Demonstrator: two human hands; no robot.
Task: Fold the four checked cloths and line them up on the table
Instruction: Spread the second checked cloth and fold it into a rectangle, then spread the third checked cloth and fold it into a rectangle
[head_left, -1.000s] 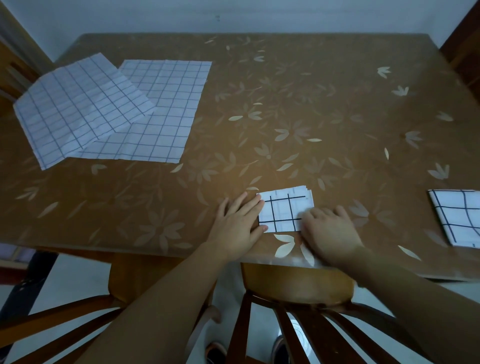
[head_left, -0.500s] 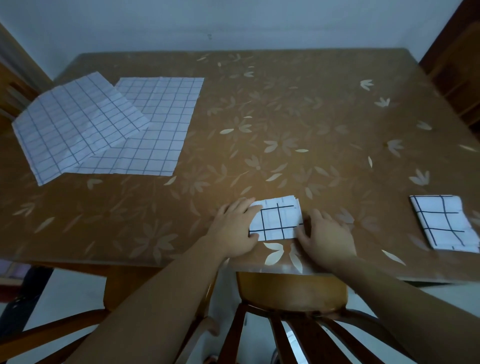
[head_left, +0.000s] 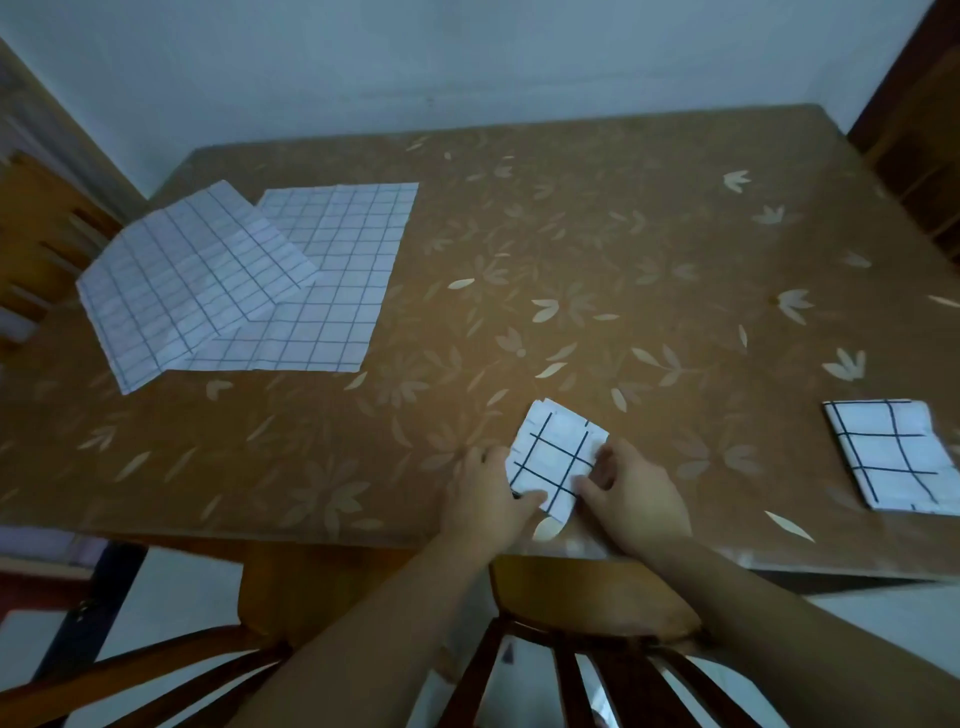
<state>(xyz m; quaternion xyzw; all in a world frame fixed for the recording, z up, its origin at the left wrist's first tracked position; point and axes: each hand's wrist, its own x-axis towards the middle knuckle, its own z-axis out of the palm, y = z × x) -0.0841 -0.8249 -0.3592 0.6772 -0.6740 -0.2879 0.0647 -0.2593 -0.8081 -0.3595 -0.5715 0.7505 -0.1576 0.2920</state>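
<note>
A small folded checked cloth (head_left: 555, 453) lies near the table's front edge, turned askew. My left hand (head_left: 485, 501) grips its left and lower edge, thumb on top. My right hand (head_left: 636, 499) holds its right side with fingers on the cloth. A second folded checked cloth (head_left: 893, 452) lies flat at the right edge of the table. Two unfolded checked cloths are at the back left: one flat (head_left: 337, 275), the other (head_left: 187, 275) lying creased and partly over it.
The brown table (head_left: 623, 249) has a leaf pattern and meets a pale wall at the back. A wooden chair back (head_left: 582, 644) stands right under my arms. Another wooden chair (head_left: 41, 234) is at the far left, and dark wood furniture (head_left: 919, 130) at the far right.
The small folded cloth has turned from square to askew between my hands and both hands have closed on its edges. The camera has tilted up, showing more wall.
</note>
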